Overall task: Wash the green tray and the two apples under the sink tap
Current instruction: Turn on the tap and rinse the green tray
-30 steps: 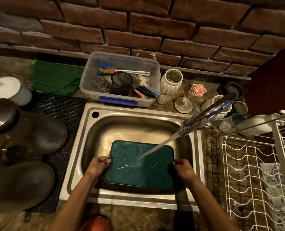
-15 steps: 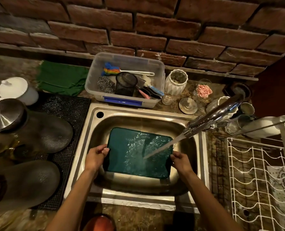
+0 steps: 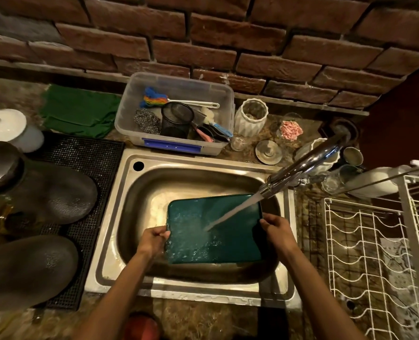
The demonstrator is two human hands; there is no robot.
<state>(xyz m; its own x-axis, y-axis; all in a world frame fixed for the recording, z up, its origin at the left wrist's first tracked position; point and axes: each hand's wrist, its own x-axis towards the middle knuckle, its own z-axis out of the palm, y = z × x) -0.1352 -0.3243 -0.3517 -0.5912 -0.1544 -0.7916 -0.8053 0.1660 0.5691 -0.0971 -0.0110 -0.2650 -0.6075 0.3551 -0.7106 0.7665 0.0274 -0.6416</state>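
A: Where's the flat rectangular green plastic tray (image 3: pixel 218 231)?

B: Between the two hands, held over the steel sink basin (image 3: pixel 140 192). The left hand (image 3: pixel 152 241) curls its fingers round the tray's left edge; the right hand (image 3: pixel 276 231) grips the right edge the same way. Water from the chrome tap (image 3: pixel 304 165), beyond the right hand, lands on the tray's face nearer the left hand.

A: So which step?

B: Rinsing the tray, I'd judge. The apples seem untouched (a reddish round thing (image 3: pixel 142 326) sits below the left forearm, too dark to tell if it's one).

A: And next?

B: Probably tilting the tray so the stream reaches the dry-looking part by the right hand, keeping both grips firm since it's wet.
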